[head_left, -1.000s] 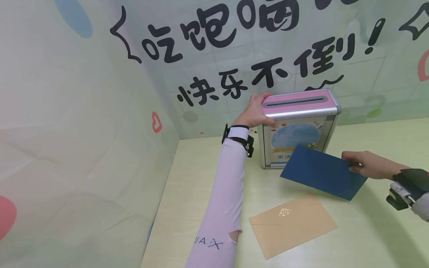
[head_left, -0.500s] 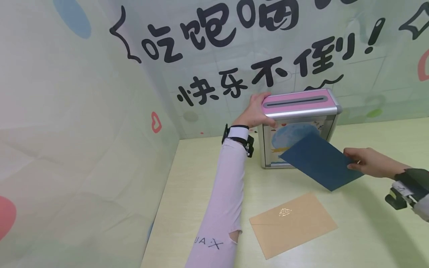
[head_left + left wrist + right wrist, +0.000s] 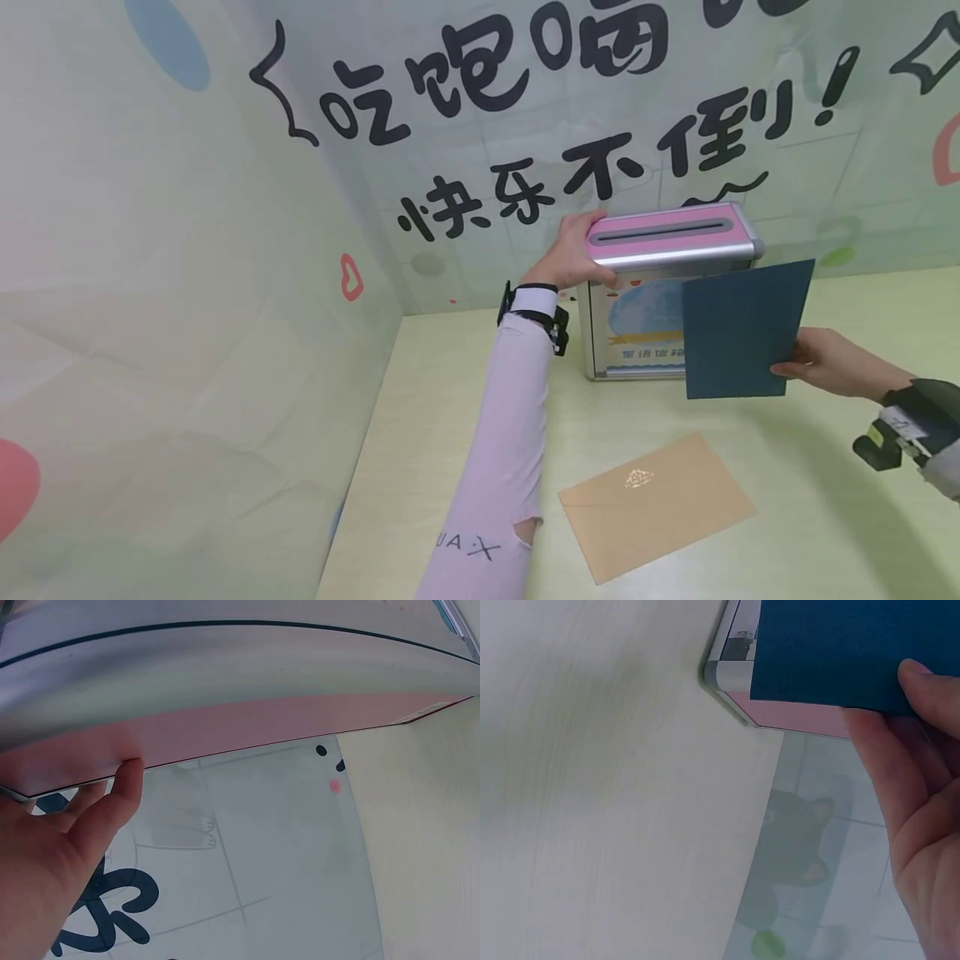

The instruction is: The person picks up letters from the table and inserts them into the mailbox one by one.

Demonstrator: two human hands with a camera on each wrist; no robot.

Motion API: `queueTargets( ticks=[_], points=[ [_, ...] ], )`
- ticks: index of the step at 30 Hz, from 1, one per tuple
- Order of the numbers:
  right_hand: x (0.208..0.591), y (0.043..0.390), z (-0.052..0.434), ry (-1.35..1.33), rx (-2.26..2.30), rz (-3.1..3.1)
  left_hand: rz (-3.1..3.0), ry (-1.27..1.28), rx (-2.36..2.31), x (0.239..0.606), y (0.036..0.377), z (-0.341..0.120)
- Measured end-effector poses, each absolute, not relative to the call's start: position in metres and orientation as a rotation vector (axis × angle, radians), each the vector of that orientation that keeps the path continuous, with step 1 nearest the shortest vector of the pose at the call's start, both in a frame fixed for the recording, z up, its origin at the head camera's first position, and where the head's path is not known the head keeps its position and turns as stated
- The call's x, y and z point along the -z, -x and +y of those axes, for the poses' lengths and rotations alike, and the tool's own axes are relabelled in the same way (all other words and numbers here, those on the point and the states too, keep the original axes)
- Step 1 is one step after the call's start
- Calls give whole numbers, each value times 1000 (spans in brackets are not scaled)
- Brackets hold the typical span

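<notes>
A letter box [image 3: 637, 329] with a pink slotted top and silver frame stands upright against the back wall. My left hand [image 3: 572, 252] holds its upper left end, thumb on the front and fingers behind. In the left wrist view, a fingertip of the left hand [image 3: 82, 832] touches the pink side panel. My right hand [image 3: 832, 362] pinches the right edge of a dark blue envelope [image 3: 742, 333]. The envelope is raised on edge in front of the box and hides its right part. In the right wrist view, thumb and fingers grip the blue envelope's edge [image 3: 832, 660].
A tan envelope [image 3: 656, 508] with a gold print lies flat on the pale wooden table [image 3: 450, 417], in front of the box. A side wall [image 3: 187, 333] bounds the table on the left. The back wall [image 3: 480, 192] carries large black lettering.
My right hand has turned the blue envelope from nearly flat and slanted to upright, lifting it before the box's right side. The left hand stays on the box.
</notes>
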State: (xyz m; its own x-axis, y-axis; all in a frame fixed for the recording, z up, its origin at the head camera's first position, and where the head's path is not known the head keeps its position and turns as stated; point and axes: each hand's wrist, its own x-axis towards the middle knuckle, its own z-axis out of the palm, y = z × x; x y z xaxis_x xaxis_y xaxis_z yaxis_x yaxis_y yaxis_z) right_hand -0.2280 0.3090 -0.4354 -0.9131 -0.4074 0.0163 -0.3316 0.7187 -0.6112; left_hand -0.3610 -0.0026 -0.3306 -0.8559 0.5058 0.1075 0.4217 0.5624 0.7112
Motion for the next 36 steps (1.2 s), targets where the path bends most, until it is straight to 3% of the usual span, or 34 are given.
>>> queueTargets(
  ticks=[18,36],
  points=[
    [406,240,303,495,965,2891,2676,-798,-1172,332,359,-4],
    [345,256,294,490,987,2945,2678,-807,-1162,332,361,-4]
  ],
)
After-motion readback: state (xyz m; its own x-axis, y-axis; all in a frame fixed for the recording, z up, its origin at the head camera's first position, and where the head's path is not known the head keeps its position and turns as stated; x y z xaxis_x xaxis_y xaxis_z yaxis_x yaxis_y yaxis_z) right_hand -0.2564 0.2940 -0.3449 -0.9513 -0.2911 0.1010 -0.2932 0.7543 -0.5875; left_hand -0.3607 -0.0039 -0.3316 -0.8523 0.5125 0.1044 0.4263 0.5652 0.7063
